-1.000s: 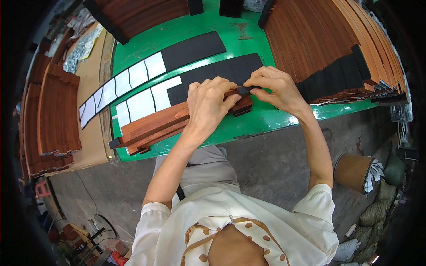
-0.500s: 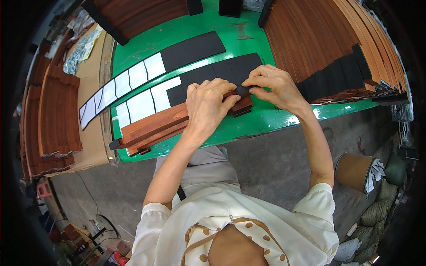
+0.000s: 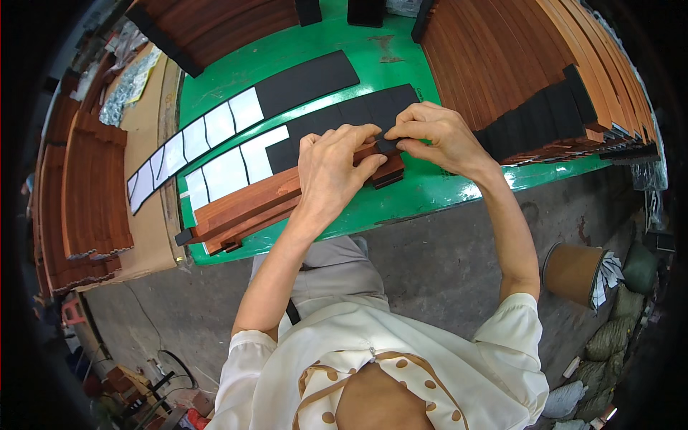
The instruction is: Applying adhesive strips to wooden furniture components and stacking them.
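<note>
A long reddish-brown wooden strip (image 3: 247,195) lies slantwise in front of me on other strips, its left end covered by a black piece (image 3: 184,236). Near the strip's right end my left hand (image 3: 335,166) is closed round it, thumb and fingertips on the wood. My right hand (image 3: 438,142) pinches a small black end piece (image 3: 388,146) at the strip's right tip; the fingers partly hide it. Just behind lies a row of black pads (image 3: 344,115), beside white backing sheets (image 3: 226,172). Farther back is a second black sheet (image 3: 308,79), continued leftward by white sections.
The green table (image 3: 401,197) carries stacked wooden strips (image 3: 502,64) with black ends at right and another stack (image 3: 229,32) at the back. More wood (image 3: 97,186) stands on cardboard (image 3: 154,215) at left. A brown bin (image 3: 573,274) is on the floor at right.
Both hands stay at the strip's right end, with only a slight shift of the fingers. The whole view has shifted a little.
</note>
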The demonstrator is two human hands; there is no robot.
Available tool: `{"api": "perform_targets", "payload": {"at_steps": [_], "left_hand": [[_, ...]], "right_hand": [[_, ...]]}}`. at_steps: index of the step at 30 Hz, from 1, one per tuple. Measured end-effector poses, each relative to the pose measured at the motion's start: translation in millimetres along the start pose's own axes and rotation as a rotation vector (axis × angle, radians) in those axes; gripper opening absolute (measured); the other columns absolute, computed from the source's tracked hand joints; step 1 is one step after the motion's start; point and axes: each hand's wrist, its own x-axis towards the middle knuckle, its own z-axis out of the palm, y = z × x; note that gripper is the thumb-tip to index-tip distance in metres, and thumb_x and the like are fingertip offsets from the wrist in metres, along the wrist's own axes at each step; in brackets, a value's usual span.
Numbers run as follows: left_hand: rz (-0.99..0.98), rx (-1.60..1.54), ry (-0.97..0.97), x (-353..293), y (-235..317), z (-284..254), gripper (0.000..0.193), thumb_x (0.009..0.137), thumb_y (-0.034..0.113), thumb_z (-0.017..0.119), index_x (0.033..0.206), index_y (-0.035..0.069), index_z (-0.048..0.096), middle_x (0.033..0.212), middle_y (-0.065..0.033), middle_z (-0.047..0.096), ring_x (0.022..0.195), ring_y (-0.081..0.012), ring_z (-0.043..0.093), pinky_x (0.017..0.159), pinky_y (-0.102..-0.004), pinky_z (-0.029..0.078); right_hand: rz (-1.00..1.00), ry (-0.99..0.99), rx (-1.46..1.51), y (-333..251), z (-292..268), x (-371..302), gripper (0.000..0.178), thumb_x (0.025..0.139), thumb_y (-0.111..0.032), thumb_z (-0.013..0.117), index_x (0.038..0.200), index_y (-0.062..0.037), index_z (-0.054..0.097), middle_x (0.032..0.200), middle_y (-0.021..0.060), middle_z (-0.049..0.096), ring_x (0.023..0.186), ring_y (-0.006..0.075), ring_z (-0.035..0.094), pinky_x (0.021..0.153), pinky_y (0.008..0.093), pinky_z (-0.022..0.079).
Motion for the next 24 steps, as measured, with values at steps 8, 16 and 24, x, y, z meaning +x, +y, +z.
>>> {"api": "perform_targets", "payload": {"at_steps": [8,16,24], "left_hand": [[0.049,0.030,-0.020,-1,-1,0,0.014,0.078,0.020,0.071,0.088,0.011,0.070,0.085,0.0009,0.067,0.067,-0.0141,0.056,0.067,-0.0301,0.032],[0.080,0.034,0.003,-1,0,0,0.013,0.078,0.018,0.071,0.087,0.010,0.070,0.084,0.0012,0.067,0.063,-0.0135,0.054,0.066,-0.0293,0.032],[0.100,0.042,0.022,-2,0,1,0.012,0.077,0.017,0.071,0.088,0.010,0.070,0.083,0.0014,0.067,0.060,-0.0123,0.053,0.065,-0.0285,0.032]], "right_hand": [[0.124,0.102,0.134,6,-1,-10,0.019,0.082,-0.009,0.065,0.100,-0.0024,0.067,0.095,0.0078,0.065,0.085,0.0231,0.062,0.072,0.0333,0.049],[0.226,0.100,0.152,-3,0,-17,0.017,0.085,-0.008,0.062,0.100,0.0001,0.065,0.094,0.0098,0.066,0.087,0.0222,0.064,0.074,0.0315,0.050],[0.152,0.119,0.133,-4,2,-17,0.018,0.081,-0.009,0.066,0.097,0.0004,0.064,0.092,0.0096,0.065,0.086,0.0226,0.063,0.073,0.0317,0.050]]}}
